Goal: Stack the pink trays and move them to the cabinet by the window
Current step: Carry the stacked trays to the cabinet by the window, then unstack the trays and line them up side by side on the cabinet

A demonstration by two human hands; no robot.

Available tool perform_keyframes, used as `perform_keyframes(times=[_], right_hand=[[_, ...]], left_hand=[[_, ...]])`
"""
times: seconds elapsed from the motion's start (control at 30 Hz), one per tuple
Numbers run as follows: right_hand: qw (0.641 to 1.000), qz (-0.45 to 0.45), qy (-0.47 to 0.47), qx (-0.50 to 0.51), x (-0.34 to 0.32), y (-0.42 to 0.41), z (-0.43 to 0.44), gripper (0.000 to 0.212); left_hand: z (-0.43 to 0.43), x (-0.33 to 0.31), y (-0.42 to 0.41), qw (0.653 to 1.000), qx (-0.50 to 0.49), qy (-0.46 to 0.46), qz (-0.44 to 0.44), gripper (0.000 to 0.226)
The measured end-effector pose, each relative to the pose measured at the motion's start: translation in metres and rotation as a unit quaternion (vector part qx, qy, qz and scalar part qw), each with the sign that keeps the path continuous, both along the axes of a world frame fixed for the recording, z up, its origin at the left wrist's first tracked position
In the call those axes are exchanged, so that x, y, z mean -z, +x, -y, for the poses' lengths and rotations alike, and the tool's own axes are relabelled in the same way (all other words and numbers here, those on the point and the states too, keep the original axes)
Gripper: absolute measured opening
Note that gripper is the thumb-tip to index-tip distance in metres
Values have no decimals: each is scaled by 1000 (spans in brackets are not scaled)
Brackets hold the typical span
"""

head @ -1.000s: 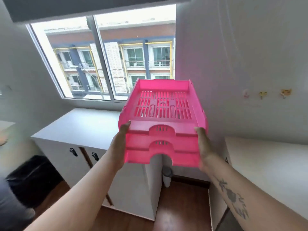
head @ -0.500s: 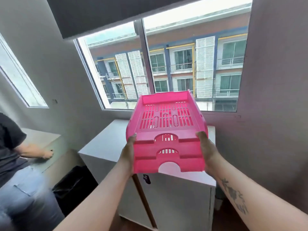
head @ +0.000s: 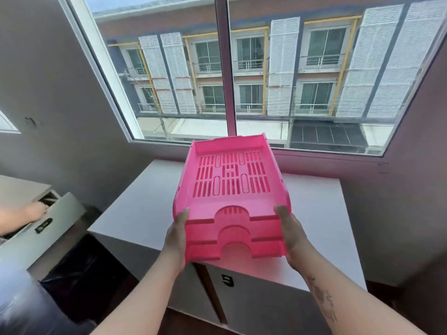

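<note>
The stack of pink trays (head: 232,184), slotted bottoms and arched front cut-outs, hangs in the air above the white cabinet (head: 145,209) under the window (head: 242,68). My left hand (head: 177,235) grips the stack's near left corner and my right hand (head: 290,230) grips its near right corner. The trays tilt slightly, with the far end toward the window. Their near front edge reaches out over the cabinet's front edge.
The cabinet has two doors with dark handles (head: 227,279). At the left, another person's hand (head: 33,211) rests at an open drawer (head: 48,213) of a grey unit. A black bin bag (head: 79,272) sits on the floor between the unit and the cabinet.
I have come closer to the cabinet by the window, and the tray stack has moved forward and lower over its white top. Both hands keep the same hold.
</note>
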State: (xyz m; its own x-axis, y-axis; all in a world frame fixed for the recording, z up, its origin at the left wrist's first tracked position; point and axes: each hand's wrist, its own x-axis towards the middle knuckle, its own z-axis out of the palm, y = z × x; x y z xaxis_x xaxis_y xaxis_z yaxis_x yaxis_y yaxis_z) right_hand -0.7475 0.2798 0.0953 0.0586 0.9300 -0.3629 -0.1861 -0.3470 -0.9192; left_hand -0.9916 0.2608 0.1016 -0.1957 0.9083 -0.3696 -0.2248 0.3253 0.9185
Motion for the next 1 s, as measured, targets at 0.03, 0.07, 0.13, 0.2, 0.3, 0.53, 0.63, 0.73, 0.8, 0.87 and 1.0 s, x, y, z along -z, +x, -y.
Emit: perform_keyframes(times=[0.03,0.07,0.13,0.2,0.3,0.53,0.63,0.73,0.8,0.87,1.0], right_hand=[[1000,2,5,-4,3,-2,-1,56],[1000,6,11,-12,6,-3,-2,60],[999,34,20,-36,10,-1,-3,64],[993,65,43,-90,7,7,-9,65],[980,125,73,-134,-17,23,-28,91],[978,175,66,-97,-71,21,-70,60],[964,237,66,-101,-70,2,-70,31],[958,256,101,-80,-82,-13,-73,32],[957,252,119,-81,-88,-29,-78,29],[956,247,133,-85,-92,-54,-80,28],[955,236,147,-109,-90,-115,-88,34]], left_hand=[[-3,4,-2,1000,-3,-7,-10,53],[-5,8,-5,1000,-5,-15,-22,54],[-5,11,-10,998,3,-21,-55,57],[-2,8,-13,995,28,-15,-96,63],[-3,-15,-15,986,38,25,-158,40],[-38,-57,-19,970,1,29,-240,22],[-42,-64,-17,959,-8,42,-281,27],[-40,-70,-37,958,-35,58,-278,28],[-38,-77,-55,957,-59,63,-277,32],[-36,-81,-75,955,-88,68,-276,34],[-34,-82,-130,957,-127,63,-253,35]])
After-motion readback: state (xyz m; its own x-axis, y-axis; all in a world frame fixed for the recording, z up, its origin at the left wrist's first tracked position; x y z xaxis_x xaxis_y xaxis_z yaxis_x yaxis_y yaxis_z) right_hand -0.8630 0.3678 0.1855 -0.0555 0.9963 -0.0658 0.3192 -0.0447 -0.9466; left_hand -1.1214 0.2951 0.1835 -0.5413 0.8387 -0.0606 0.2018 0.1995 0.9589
